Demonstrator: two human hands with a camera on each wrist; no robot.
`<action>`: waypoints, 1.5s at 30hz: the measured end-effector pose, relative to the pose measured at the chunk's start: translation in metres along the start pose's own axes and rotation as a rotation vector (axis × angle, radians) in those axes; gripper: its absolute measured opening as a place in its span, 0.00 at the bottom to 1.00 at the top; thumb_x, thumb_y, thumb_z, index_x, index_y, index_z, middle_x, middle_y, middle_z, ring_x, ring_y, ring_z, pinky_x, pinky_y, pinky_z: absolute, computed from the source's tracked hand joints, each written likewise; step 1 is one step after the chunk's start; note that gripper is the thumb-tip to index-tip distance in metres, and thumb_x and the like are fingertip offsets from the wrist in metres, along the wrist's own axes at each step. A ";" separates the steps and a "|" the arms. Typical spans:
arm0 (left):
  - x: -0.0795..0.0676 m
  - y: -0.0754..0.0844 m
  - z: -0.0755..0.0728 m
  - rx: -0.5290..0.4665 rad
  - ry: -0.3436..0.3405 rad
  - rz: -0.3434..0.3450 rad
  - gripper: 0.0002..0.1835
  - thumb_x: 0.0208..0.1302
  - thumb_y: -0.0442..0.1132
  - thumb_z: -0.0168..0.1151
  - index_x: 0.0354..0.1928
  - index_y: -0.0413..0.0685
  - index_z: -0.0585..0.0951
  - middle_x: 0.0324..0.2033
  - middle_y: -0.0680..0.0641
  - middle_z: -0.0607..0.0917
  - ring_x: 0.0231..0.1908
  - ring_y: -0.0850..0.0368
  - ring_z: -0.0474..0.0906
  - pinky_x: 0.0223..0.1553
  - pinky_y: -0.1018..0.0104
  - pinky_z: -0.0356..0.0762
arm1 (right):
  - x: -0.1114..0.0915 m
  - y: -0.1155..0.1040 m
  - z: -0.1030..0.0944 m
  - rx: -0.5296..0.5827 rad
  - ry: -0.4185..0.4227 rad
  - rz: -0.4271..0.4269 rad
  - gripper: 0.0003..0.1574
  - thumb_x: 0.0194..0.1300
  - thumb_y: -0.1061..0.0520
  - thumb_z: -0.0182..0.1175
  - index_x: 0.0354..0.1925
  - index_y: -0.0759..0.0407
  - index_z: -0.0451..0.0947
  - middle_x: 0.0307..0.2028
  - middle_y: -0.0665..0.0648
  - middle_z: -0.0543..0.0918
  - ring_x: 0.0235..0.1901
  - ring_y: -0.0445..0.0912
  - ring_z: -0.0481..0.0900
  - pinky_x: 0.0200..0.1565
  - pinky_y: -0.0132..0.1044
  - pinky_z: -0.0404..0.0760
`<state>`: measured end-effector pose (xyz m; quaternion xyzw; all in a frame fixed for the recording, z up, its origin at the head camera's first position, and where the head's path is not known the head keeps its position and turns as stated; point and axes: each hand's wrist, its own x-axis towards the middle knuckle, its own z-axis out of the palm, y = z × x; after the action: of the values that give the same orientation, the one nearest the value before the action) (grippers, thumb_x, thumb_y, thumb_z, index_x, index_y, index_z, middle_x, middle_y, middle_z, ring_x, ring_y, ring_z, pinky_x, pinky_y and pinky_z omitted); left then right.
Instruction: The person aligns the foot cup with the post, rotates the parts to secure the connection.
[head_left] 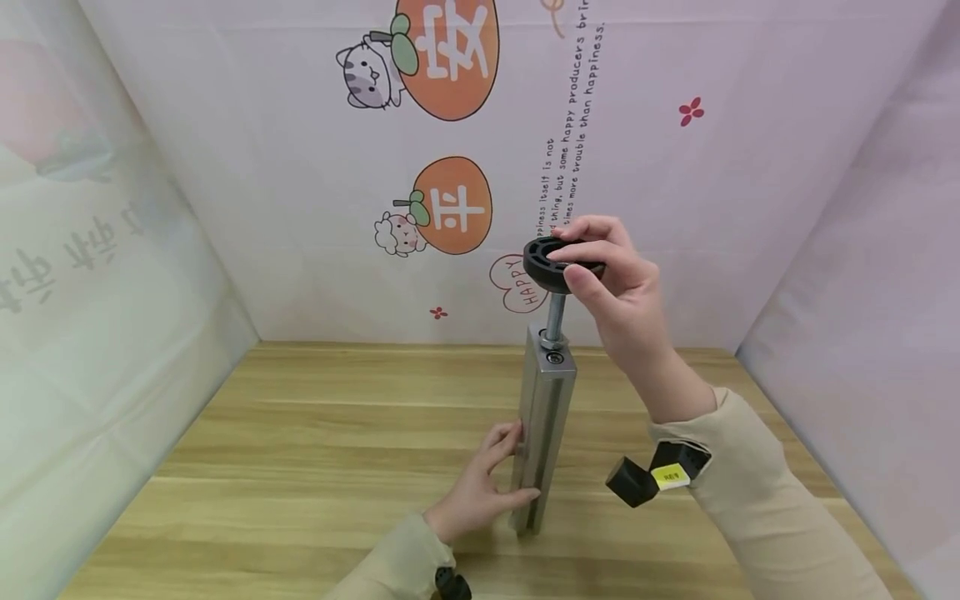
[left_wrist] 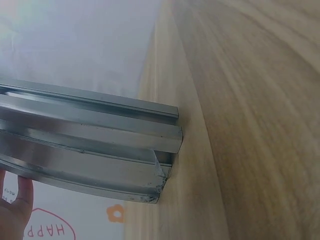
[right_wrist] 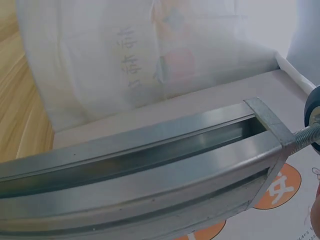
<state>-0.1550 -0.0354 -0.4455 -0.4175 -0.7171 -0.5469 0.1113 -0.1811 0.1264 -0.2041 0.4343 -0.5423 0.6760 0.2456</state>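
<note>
A slotted aluminium profile [head_left: 542,433] stands upright on the wooden table, its lower end right at the boards in the left wrist view. From its top end plate rises a threaded rod [head_left: 555,317] with a nut at its base. The rod carries a round black levelling foot [head_left: 542,265], ribbed on its upper face. My right hand [head_left: 618,283] holds this foot by its rim, thumb in front and fingers over the top. Lower down, my left hand [head_left: 480,492] grips the profile, with the thumb on the near side and the fingers round the left side.
The wooden table [head_left: 337,442] runs back to a white printed cloth [head_left: 300,208] with orange fruit drawings and lettering. More cloth hangs along the left and right sides. A black wrist camera [head_left: 633,482] sticks out from the right sleeve, close to the profile.
</note>
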 end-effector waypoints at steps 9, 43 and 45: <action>0.001 -0.004 0.000 0.006 0.017 0.033 0.54 0.53 0.27 0.68 0.74 0.60 0.45 0.59 0.40 0.65 0.57 0.59 0.65 0.57 0.61 0.72 | 0.001 -0.007 0.010 -0.563 0.063 -0.278 0.26 0.62 0.40 0.61 0.34 0.63 0.84 0.38 0.58 0.75 0.42 0.49 0.71 0.41 0.28 0.71; -0.001 -0.001 0.003 0.009 0.002 0.000 0.55 0.53 0.29 0.69 0.74 0.59 0.42 0.60 0.39 0.64 0.58 0.59 0.65 0.56 0.58 0.73 | -0.003 -0.001 0.009 -0.709 0.217 -0.431 0.32 0.58 0.37 0.61 0.31 0.67 0.81 0.31 0.64 0.77 0.35 0.52 0.67 0.44 0.34 0.60; 0.000 -0.002 0.003 0.005 0.007 0.004 0.56 0.52 0.29 0.69 0.74 0.59 0.43 0.59 0.39 0.64 0.57 0.57 0.66 0.56 0.57 0.73 | -0.002 -0.001 0.007 -0.608 0.207 -0.407 0.32 0.59 0.39 0.60 0.32 0.70 0.79 0.33 0.60 0.76 0.38 0.48 0.68 0.45 0.33 0.64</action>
<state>-0.1553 -0.0330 -0.4476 -0.4166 -0.7173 -0.5464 0.1158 -0.1773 0.1204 -0.2056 0.3699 -0.5933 0.4617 0.5459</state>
